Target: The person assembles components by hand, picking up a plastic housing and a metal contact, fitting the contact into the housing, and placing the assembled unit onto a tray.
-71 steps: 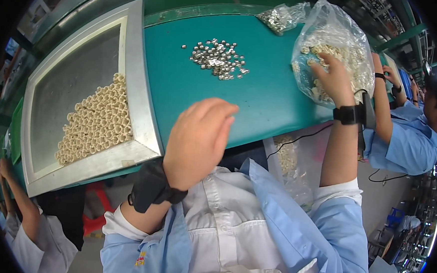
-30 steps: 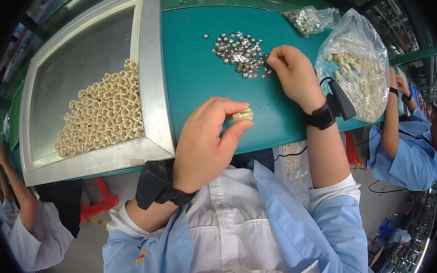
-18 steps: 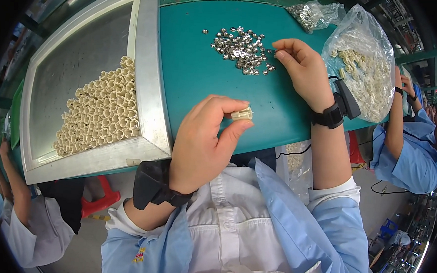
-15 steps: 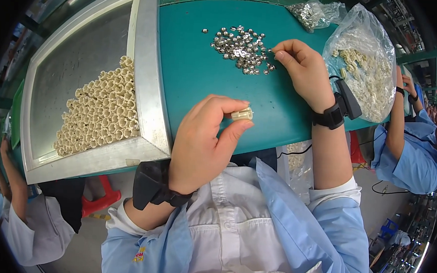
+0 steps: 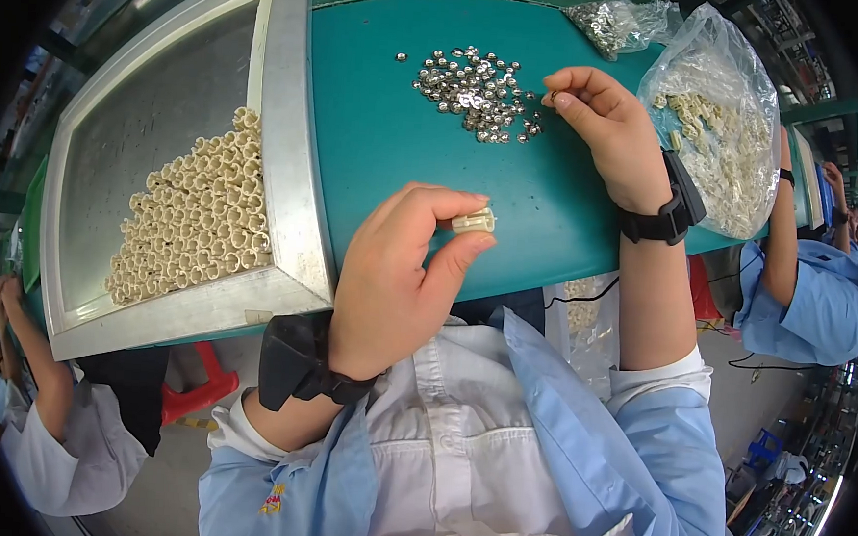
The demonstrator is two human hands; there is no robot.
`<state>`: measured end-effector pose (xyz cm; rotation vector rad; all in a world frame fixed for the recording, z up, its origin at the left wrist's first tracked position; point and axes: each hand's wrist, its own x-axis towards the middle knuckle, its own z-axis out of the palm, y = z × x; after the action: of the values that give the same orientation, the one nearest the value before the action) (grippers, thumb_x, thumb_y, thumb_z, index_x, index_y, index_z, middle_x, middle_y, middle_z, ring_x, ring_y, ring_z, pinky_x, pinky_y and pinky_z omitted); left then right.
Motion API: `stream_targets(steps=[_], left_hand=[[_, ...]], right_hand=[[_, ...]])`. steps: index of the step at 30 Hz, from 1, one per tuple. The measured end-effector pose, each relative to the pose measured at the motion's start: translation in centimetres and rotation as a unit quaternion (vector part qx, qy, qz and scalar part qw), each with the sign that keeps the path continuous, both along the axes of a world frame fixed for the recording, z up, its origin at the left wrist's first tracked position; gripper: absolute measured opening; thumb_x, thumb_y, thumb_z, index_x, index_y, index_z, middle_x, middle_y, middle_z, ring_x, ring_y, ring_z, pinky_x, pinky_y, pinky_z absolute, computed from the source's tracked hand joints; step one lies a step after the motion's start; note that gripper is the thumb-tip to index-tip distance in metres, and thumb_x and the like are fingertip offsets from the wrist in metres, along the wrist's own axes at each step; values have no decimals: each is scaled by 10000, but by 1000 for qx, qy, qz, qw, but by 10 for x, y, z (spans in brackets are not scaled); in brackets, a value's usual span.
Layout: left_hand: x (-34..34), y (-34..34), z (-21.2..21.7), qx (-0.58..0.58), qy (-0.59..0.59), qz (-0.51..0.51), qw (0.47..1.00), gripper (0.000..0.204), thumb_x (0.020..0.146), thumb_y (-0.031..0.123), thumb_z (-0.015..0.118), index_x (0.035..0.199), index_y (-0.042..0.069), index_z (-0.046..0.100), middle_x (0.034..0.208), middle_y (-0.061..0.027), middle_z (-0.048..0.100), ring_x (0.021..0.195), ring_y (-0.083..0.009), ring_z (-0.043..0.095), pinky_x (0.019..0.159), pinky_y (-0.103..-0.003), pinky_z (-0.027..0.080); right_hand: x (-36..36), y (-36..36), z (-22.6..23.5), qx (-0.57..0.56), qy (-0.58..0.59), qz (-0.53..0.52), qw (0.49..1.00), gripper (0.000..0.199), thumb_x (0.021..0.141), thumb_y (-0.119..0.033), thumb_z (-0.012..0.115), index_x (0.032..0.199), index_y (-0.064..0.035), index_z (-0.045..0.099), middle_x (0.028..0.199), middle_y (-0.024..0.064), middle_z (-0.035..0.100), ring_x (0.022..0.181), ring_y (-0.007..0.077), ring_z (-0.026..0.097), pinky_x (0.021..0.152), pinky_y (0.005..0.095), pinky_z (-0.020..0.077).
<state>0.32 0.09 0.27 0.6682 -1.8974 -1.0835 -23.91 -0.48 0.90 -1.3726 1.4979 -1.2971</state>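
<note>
My left hand point(image 5: 399, 276) pinches a small cream plastic ring piece point(image 5: 474, 221) between thumb and fingers, held above the front edge of the green table point(image 5: 379, 127). My right hand point(image 5: 600, 121) rests at the right side of a loose heap of small silver metal parts point(image 5: 475, 84), thumb and forefinger closed on one tiny part. Both wrists carry black bands.
A metal-framed tray point(image 5: 288, 161) on the left holds rows of several cream rings point(image 5: 201, 220). A clear bag of cream pieces point(image 5: 717, 128) and a smaller bag of metal parts point(image 5: 616, 19) lie at the right. Other people in blue sit at both sides.
My right hand came out of the clear bag and moved left to the heap of metal parts. My left hand turned and now shows the cream ring in its fingers.
</note>
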Motion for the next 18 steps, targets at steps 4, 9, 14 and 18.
stream_targets(steps=[4,9,14,18], left_hand=[[1,-1,-1,-9,-3,-1,1000,216,775,65,665,958,10,564,878,-120,611,766,-255,596,677,-318,471],[1,-1,1,-12,-8,-1,1000,217,774,64,666,960,10,566,886,-122,611,772,-257,597,684,-319,474],[1,-2,0,2,-3,0,1000,215,776,61,664,962,11,569,888,-121,611,774,-254,600,684,-313,476],[1,-2,1,2,-7,0,1000,212,779,60,661,965,11,571,892,-121,613,770,-247,603,678,-308,478]], right_hand=[[3,1,5,19,34,-12,999,193,887,-112,565,1047,-8,594,940,-8,594,880,45,516,805,188,402],[6,0,4,54,105,-35,992,200,881,-112,577,1048,-4,600,929,-12,604,874,38,515,794,182,401],[5,-1,5,60,124,-51,989,202,874,-111,588,1045,-4,600,913,-11,612,890,41,519,792,176,402],[5,-1,3,10,23,-34,999,211,865,-109,598,1047,-2,594,905,-2,614,835,46,519,754,174,405]])
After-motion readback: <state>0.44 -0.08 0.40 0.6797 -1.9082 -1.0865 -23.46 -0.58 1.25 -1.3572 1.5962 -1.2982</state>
